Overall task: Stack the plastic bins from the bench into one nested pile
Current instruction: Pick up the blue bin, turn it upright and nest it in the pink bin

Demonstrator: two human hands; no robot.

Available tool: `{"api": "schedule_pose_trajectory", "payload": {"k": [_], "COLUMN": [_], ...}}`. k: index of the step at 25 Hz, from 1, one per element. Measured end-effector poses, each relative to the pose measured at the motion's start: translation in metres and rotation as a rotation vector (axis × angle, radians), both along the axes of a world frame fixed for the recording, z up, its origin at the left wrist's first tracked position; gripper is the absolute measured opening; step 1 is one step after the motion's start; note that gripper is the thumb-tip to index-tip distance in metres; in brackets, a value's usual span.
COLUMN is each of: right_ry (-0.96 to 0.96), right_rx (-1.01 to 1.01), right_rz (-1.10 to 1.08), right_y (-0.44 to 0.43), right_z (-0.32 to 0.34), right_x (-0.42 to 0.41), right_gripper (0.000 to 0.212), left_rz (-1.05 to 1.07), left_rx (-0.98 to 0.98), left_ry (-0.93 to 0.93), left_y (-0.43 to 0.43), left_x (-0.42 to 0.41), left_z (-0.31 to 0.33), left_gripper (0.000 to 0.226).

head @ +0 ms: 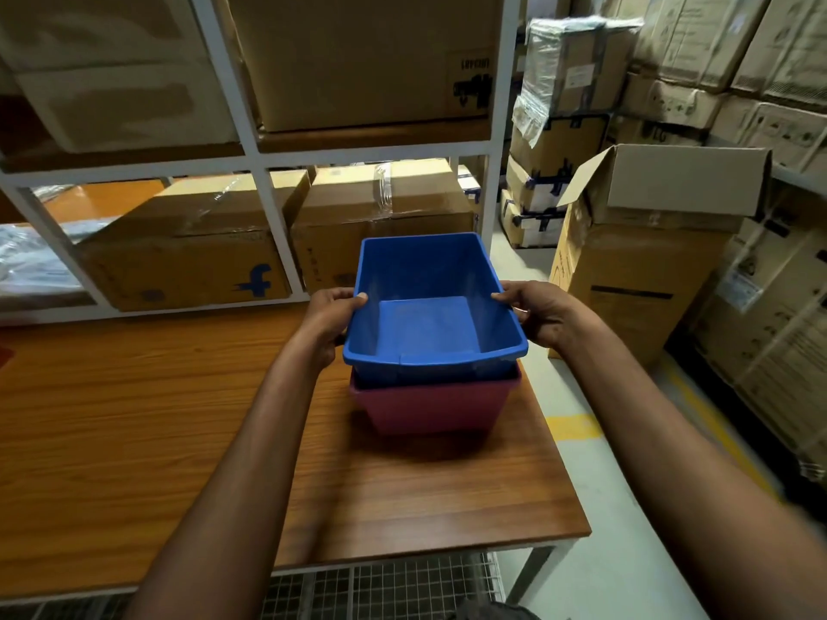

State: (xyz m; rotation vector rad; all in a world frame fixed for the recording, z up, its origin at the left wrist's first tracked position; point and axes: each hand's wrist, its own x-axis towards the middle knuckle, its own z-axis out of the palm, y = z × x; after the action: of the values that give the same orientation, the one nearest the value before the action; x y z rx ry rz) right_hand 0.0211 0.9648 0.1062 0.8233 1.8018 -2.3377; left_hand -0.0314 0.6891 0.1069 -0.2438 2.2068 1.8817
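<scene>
A blue plastic bin (425,324) sits nested in the top of a pink bin (429,407) on the wooden bench (134,418), near its right end. My left hand (329,315) grips the blue bin's left rim, thumb inside. On the opposite rim my right hand (543,313) holds the same bin, thumb over the edge. The blue bin is empty, and most of the pink bin's inside is hidden by it.
A white rack (264,203) with cardboard boxes (188,257) stands right behind the bench. To the right, across a strip of floor, an open tall carton (644,261) and stacked boxes (760,82) stand. The bench's right edge lies close to the bins.
</scene>
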Motion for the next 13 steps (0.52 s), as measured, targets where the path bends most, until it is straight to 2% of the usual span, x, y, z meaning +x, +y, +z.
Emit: {"api": "schedule_pose_trajectory", "payload": {"k": [5,8,13], "right_ry": [0.003,0.021,0.126], "right_rx": [0.104,0.184,0.207], "right_rz": [-0.032,-0.074,-0.262], "right_y": [-0.005,-0.009,-0.023], "right_z": [-0.005,0.001,0.004], "right_x": [0.006,0.018,0.054], "right_gripper": [0.032,0.040,0.042], "left_rz": [0.019,0.041,0.087], "left_rx": [0.048,0.057,0.070], "left_ry": [0.028,0.063,0.159], "left_y": [-0.001,-0.002,-0.012], "left_x": [0.007,0.015,0.040], "left_z": [-0.007,-0.005,-0.011], "left_gripper": [0.024,0.019,0.037]}}
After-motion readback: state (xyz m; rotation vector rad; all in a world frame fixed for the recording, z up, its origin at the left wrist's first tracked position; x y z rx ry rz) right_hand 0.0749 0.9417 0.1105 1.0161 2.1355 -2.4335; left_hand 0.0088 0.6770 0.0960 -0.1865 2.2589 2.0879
